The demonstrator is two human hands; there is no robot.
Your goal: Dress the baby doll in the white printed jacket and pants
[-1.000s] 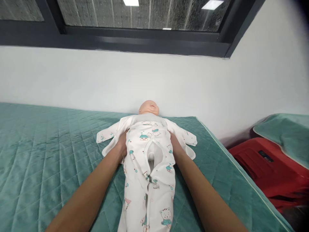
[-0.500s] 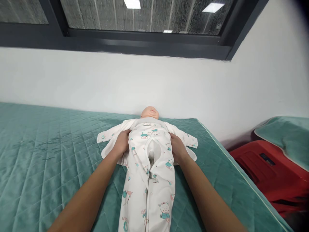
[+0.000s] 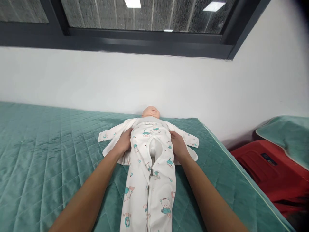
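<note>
A baby doll lies on its back, its bare head (image 3: 151,111) toward the wall. White baby pants (image 3: 138,164) printed with bears and houses cover its front from chest to legs, with an opening at the crotch. Spread out beneath them is a white long-sleeved baby top (image 3: 109,133), its sleeves reaching to both sides. My left hand (image 3: 124,141) grips the left edge of the pants near the waist, fingertips partly hidden. At the right edge, my right hand (image 3: 179,146) is closed on the pants, its fingers tucked partly out of sight.
A green quilted cover (image 3: 48,161) lies under the doll and meets the white wall (image 3: 96,83). Above is a dark window frame (image 3: 135,43). Past the cover's right edge stands a red plastic object (image 3: 270,174), with a green cloth (image 3: 287,135) over it.
The whole view has shifted very slightly. Both hands stay at the sides of the pants, and the doll lies as before.
</note>
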